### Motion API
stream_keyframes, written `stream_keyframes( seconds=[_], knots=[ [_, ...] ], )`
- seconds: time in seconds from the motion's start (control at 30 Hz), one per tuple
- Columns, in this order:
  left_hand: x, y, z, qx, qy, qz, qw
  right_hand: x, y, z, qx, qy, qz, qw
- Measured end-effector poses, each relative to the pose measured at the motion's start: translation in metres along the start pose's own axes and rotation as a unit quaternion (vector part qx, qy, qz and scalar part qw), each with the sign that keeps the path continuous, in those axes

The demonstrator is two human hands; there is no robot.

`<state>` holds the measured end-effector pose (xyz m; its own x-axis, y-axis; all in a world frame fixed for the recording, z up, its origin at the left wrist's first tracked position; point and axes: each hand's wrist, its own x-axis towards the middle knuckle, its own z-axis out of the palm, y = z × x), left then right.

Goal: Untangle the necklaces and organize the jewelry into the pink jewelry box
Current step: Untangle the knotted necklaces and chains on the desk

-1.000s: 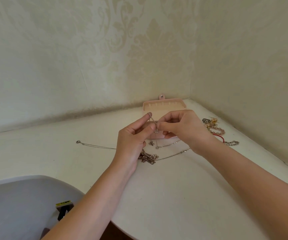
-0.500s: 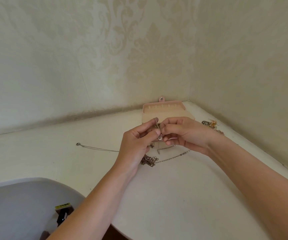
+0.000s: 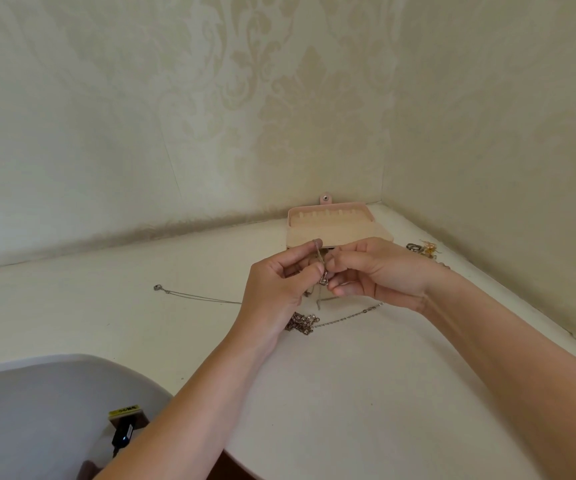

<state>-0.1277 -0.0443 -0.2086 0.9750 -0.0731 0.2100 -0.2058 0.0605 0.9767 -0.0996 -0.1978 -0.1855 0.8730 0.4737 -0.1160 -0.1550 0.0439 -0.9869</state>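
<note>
A: Your left hand (image 3: 279,292) and right hand (image 3: 380,271) meet above the white table (image 3: 349,393), fingertips nearly touching. Your left thumb and forefinger pinch a thin necklace (image 3: 318,255). It runs over the forefinger tip and down between the two hands.

B: Your right fingers are curled in. Thumb and forefinger nip the same necklace just at three o'clock of the left pinch. A small silver pendant (image 3: 323,280) hangs on it below both pinches.

A: The pink jewelry box (image 3: 331,223) lies at twelve o'clock from your hands. It is open, with the notched inside of its lid facing you and a snap tab (image 3: 325,198) at its far edge. Your knuckles hide its near part, so you cannot tell what lies inside.

B: At six o'clock from the pendant, a tangle of chains (image 3: 302,322) lies bunched on the table just beside your left wrist. A silver chain (image 3: 349,315) leads from it toward three o'clock, to your right wrist.

A: A fine chain (image 3: 193,296) stretches toward nine o'clock from your left hand, with its clasp at the far end.

B: At two o'clock from your right hand, near the wall, sits a heap of rings and gold pieces (image 3: 423,249). At seven o'clock, low in view, there is a grey rounded surface (image 3: 37,410) with a black device (image 3: 122,436) at its edge.
</note>
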Motion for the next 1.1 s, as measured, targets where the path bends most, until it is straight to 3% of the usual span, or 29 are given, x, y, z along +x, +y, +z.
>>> stream_keyframes(
  seconds=[0.2, 0.47, 0.77, 1.0, 1.1],
  knots=[
    [0.001, -0.001, 0.0, 0.001, 0.016, 0.002, 1.0, -0.001, 0.0, 0.001, 0.002, -0.013, -0.002, 1.0],
    [0.001, 0.0, 0.001, -0.012, 0.026, 0.015, 0.999, 0.001, 0.003, 0.003, -0.056, 0.03, -0.047, 0.997],
    [0.001, 0.0, -0.001, -0.01, 0.042, -0.006, 0.999, -0.003, 0.0, 0.002, -0.036, 0.004, -0.056, 0.998],
    [0.002, 0.0, -0.003, -0.037, 0.046, -0.021, 0.998, -0.006, -0.005, -0.008, -0.127, 0.082, -0.09, 0.984],
    [0.003, -0.001, -0.004, -0.045, 0.033, -0.029, 0.998, -0.008, -0.006, -0.007, -0.124, 0.078, -0.115, 0.983]
  ],
)
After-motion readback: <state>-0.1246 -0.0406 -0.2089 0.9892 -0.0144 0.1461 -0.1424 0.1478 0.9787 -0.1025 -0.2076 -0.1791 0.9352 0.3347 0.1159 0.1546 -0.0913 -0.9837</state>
